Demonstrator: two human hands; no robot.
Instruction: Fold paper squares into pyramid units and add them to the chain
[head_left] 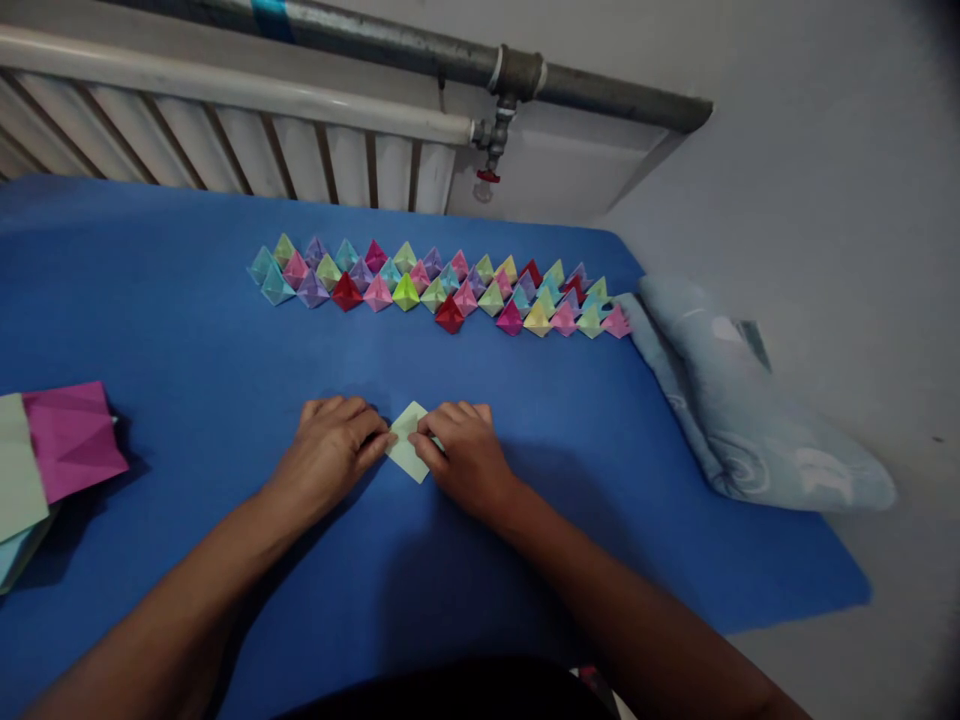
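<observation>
Pale green paper diamond [409,461] is held between two hands on the blue flat surface [187,350].
Its left corner is pinched tight by the left hand [332,442]; its right side, partly hidden, by the right hand [466,452]. Edges are best matched before being pressed. Small, pointy, many-coloured paper shapes [406,291] are lined up beyond; a folded grey-blue blanket [757,410] is seen right.

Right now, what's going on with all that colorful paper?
A person has a pale green paper on the blue surface. The left hand is at its left corner, and the right hand touches its right side. Small folded paper shapes sit in rows beyond the hands. Bigger papers lie at the left, and a blanket is on the right.
</observation>
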